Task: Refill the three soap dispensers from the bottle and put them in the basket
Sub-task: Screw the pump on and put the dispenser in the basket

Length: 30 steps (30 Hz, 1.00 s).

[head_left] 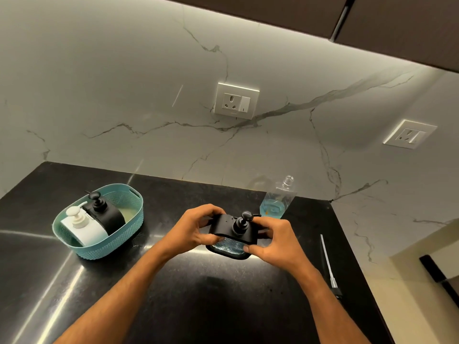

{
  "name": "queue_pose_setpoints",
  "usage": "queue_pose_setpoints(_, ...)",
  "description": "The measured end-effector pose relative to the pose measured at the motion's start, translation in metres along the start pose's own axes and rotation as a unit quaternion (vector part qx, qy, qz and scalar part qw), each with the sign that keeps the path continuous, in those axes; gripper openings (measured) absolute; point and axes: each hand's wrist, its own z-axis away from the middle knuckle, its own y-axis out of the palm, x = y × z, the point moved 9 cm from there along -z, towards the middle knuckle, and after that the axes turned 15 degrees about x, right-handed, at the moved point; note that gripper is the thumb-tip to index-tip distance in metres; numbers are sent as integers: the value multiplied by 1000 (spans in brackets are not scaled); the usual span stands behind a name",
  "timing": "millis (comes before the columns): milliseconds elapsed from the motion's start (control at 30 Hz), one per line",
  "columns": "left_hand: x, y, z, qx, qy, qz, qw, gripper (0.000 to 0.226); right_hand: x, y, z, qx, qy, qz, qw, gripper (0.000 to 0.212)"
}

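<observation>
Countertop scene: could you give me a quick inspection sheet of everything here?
Surface: black countertop, glossy.
Job's things: white dispenser and black dispenser in teal basket; third dispenser's base open, blue soap inside; clear bottle, uncapped, little blue soap left.
Clutter: pump tube lying at right.
Fingers: left hand and right hand hold pump lid over the base.
Cables: nothing seen.
Surroundings: marble wall, two sockets.

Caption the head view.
Both hands, left hand and right hand, fit the black pump lid onto the third black soap dispenser.
</observation>
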Motion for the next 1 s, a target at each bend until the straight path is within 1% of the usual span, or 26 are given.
queue_pose_setpoints(167,-4,-20,1,37,-10,-7,999,54,10,1,-12,-40,-25,-5,999,63)
queue_pose_setpoints(300,-5,-48,6,44,-30,-28,998,58,30,9,-30,-64,-56,-4,996,62)
queue_pose_setpoints(533,-9,-118,23,12,-66,-43,997,65,80,30,-83,-92,-109,-15,990,47)
queue_pose_setpoints(733,-1,-192,42,-8,-108,-84,991,66,126,58,-136,-97,-141,-50,984,40)
queue_pose_setpoints(833,2,-225,50,5,-131,-107,986,66,145,75,-163,-89,-147,-64,983,35)
queue_pose_setpoints(1000,20,-266,58,16,-184,-128,975,72,161,104,-200,-78,-146,-83,983,35)
